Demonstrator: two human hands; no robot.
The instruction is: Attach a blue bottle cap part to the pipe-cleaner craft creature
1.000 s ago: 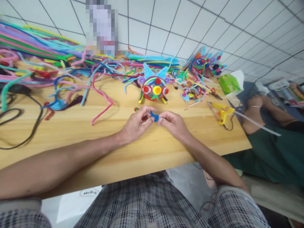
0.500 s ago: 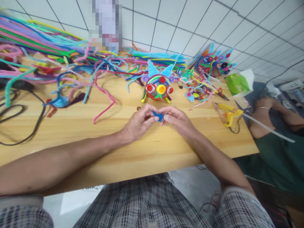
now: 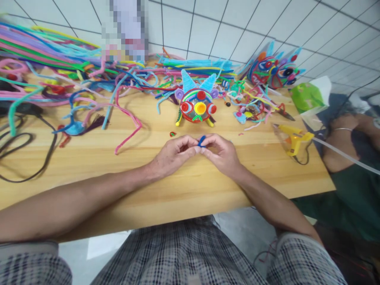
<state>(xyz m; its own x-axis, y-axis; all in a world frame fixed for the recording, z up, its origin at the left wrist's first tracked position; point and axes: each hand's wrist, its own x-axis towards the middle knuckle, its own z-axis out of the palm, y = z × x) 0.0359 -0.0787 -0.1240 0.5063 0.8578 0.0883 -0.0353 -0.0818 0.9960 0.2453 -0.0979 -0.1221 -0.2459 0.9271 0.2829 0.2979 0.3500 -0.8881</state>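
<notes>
My left hand [image 3: 172, 152] and my right hand [image 3: 221, 152] meet above the wooden table [image 3: 97, 166], fingertips pinched together on a small blue pipe-cleaner coil [image 3: 202, 141]. Most of the coil is hidden by my fingers. Just behind my hands stands a colourful pipe-cleaner creature [image 3: 196, 106] with blue horns and red and yellow discs.
Heaps of loose pipe cleaners [image 3: 59, 59] cover the table's back and left. A black cable [image 3: 26, 150] loops at the left. A yellow glue gun [image 3: 293, 139] lies at the right, near a second creature [image 3: 274, 71] and a green packet [image 3: 307, 97]. Another person sits beyond the right edge.
My hands have drawn closer together round the blue coil, which now shows less between the fingers. The view has shifted slightly; nothing else on the table moved.
</notes>
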